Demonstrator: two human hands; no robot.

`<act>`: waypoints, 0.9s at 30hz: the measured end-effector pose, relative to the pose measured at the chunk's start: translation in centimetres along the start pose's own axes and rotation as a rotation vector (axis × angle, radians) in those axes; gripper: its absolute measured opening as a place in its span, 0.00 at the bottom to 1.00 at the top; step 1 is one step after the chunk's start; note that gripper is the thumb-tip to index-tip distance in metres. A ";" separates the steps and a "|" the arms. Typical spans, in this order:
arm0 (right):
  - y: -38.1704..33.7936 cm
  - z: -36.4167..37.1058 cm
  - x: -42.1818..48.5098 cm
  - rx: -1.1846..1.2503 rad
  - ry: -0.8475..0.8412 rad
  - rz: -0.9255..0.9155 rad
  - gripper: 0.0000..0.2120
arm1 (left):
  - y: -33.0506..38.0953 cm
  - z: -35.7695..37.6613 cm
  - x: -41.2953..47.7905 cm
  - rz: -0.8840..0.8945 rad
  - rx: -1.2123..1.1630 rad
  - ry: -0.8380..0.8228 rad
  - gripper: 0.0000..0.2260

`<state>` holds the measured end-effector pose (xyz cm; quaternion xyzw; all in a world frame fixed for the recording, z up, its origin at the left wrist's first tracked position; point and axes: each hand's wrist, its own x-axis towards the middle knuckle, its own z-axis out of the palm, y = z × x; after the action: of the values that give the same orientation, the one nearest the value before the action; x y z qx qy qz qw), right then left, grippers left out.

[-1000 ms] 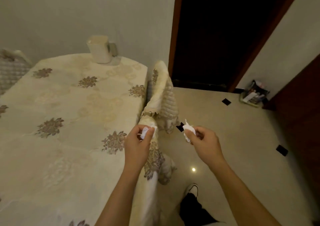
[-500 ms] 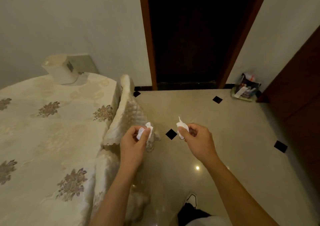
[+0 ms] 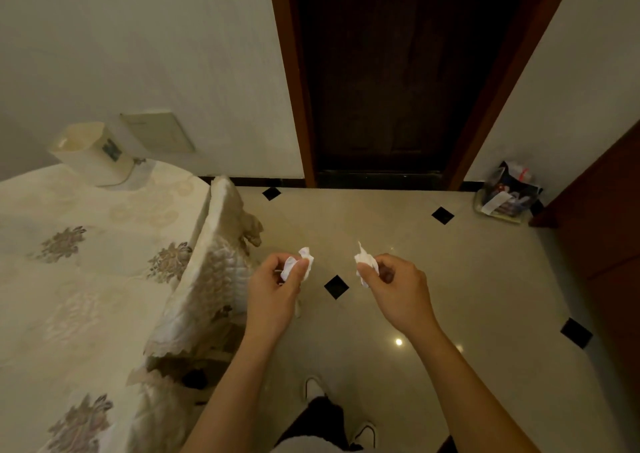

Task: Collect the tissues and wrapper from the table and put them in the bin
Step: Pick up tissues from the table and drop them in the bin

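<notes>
My left hand (image 3: 273, 293) pinches a crumpled white tissue (image 3: 298, 266) between thumb and fingers, held over the floor just right of the table. In my right hand (image 3: 398, 289) is a second crumpled white tissue (image 3: 364, 264), also held at chest height above the floor. A small bin (image 3: 506, 199) lined with a clear bag and holding several bits of rubbish stands on the floor at the far right, by the door frame. The table (image 3: 86, 279) with its cream flowered cloth lies to my left. I cannot tell whether a wrapper is among the held pieces.
A chair with a quilted cream cover (image 3: 214, 265) stands against the table's right edge. On the table's far corner sits a cream tissue box (image 3: 91, 154). Ahead is a dark wooden door (image 3: 388, 71); a brown panel (image 3: 606, 244) lines the right side. The floor is glossy tile.
The view has swung right, away from the table and toward the door and bin. Both hands keep their tissues and now hang over open floor instead of the table edge.
</notes>
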<state>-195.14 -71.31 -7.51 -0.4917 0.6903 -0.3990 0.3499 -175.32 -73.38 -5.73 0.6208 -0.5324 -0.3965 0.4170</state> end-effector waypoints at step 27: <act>-9.0 9.8 37.9 -0.081 -0.157 -0.077 0.08 | 1.8 2.2 38.4 -0.048 -0.092 0.038 0.04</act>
<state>-193.25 -111.44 -7.21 -0.5613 0.6570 -0.3441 0.3672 -173.45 -111.80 -6.69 0.6212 -0.4905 -0.4184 0.4454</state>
